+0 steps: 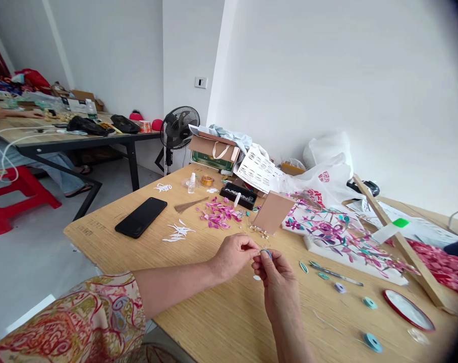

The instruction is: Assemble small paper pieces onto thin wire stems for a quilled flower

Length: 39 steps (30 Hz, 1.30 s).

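My left hand (234, 257) is closed in a pinch near the middle of the wooden table (206, 302), its fingertips meeting those of my right hand. What it pinches is too small to name. Between the thumb and fingers of my right hand (276, 275) is a small teal piece (267, 253), partly hidden by the fingers. Just beyond both hands lie small beads (260, 232) beside a brown board (273, 213). Pink petals (219, 214) are heaped farther back. Right of my right hand are a teal leaf shape (303, 267) and tweezers (342, 276).
A black phone (141, 217) and white slips (178, 231) lie on the left. Pink flower sprays (338, 234) rest on white foam at right, near thread spools (373, 342), a red-rimmed oval (408, 309) and a wooden bar (403, 247). Another person's hand (30, 114) shows at the far-left table.
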Each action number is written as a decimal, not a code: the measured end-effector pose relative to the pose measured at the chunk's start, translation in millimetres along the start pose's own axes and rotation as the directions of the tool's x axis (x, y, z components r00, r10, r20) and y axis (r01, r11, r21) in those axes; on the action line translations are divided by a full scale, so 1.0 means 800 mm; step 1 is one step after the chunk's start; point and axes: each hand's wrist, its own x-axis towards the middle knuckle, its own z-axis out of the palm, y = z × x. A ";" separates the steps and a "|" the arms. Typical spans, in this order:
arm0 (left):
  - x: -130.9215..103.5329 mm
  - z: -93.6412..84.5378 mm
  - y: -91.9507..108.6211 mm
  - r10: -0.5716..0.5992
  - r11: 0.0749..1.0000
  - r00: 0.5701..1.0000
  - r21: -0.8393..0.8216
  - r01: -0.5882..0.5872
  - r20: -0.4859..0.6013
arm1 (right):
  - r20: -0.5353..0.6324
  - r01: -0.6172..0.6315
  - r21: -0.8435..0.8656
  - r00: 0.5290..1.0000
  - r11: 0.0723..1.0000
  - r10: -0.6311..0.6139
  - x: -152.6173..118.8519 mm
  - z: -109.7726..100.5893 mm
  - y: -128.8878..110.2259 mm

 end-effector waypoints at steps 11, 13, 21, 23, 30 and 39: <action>0.011 -0.022 -0.005 0.379 0.741 0.883 0.481 -0.469 0.277 | 0.077 0.053 -0.536 0.997 0.843 -0.015 -0.017 -0.007 -0.014; 0.009 -0.025 -0.001 0.392 0.726 0.830 0.422 -0.544 0.396 | 0.156 0.251 -0.691 0.968 0.678 -0.199 -0.007 -0.016 -0.035; 0.006 -0.020 0.018 0.078 0.995 0.973 -0.079 -0.062 0.216 | 0.338 0.309 -0.629 0.935 0.714 -0.107 0.016 -0.031 -0.029; 0.008 -0.019 0.017 0.033 0.998 0.989 -0.059 -0.024 0.141 | 0.362 0.336 -0.657 0.926 0.675 -0.108 -0.001 -0.029 -0.018; 0.003 -0.020 0.024 0.253 0.913 0.924 0.245 -0.326 0.285 | 0.460 0.526 -0.826 0.837 0.203 -0.294 -0.024 -0.026 -0.083; -0.005 -0.018 0.037 0.083 0.996 0.977 -0.049 -0.075 0.195 | 0.477 0.485 -0.802 0.871 0.348 -0.117 -0.001 -0.041 -0.049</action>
